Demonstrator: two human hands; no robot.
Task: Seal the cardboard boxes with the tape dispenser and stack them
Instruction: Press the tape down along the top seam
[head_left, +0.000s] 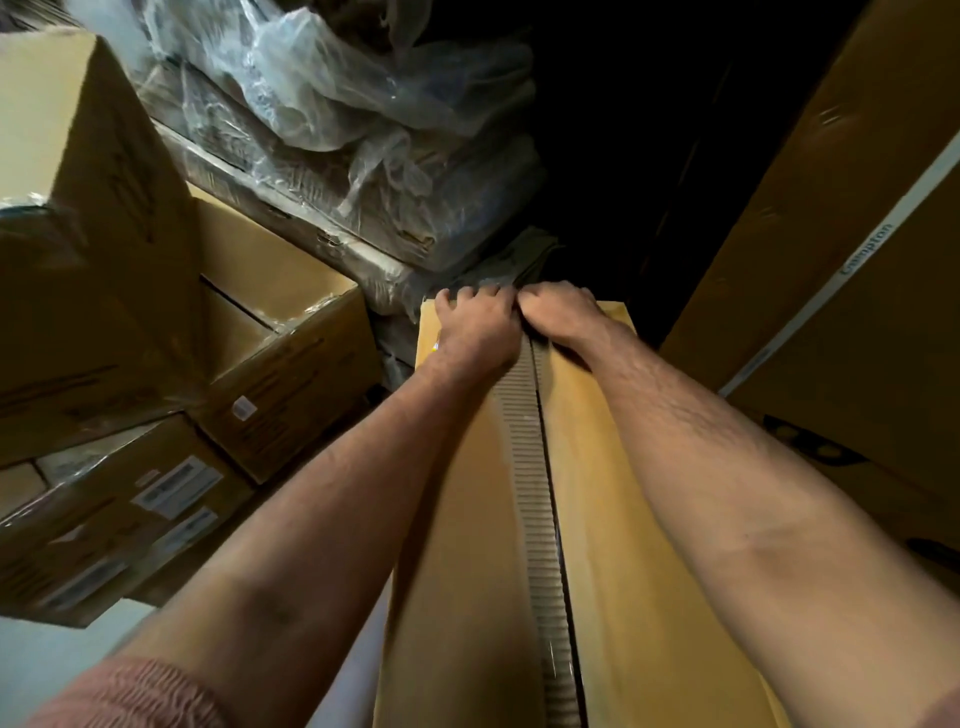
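A long cardboard box (467, 519) runs away from me in the middle of the view, its two top flaps meeting along a centre seam where a corrugated edge shows. My left hand (475, 325) and my right hand (558, 312) lie side by side at the box's far end, fingers curled over the far edge on either side of the seam. Both forearms stretch along the flaps. No tape dispenser is in view.
Stacked cardboard boxes (130, 364) with white labels crowd the left. Plastic-wrapped bundles (332, 130) are piled behind them. A tall carton wall (857, 260) with a pale strip rises on the right. A dark gap lies beyond the box.
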